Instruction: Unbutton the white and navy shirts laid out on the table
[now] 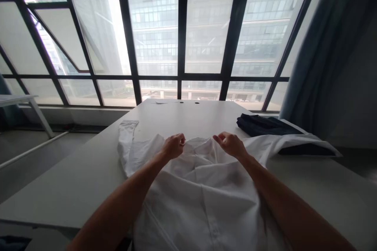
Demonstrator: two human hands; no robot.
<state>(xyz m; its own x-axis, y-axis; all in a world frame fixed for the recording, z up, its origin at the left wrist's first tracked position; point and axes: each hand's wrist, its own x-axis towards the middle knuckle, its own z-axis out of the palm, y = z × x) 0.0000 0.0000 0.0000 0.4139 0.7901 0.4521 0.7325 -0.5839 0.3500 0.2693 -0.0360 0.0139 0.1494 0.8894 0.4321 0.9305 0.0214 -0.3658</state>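
A white button-up shirt lies front side up, its collar away from me and its lower part hanging toward me over the near edge. At the left of the collar, my left hand is closed, fingers pinched on the cloth. My right hand is at the collar's other side, with thumb and curled fingers at the fabric; its grip is partly hidden. One sleeve is bent out to the left. The other sleeve stretches right, over part of a dark item.
The white table reaches toward a large window wall. A folded dark garment lies at the right, beside the sleeve. Two dark round holes show near the table's far end. A blue curtain hangs at right; another white table stands left.
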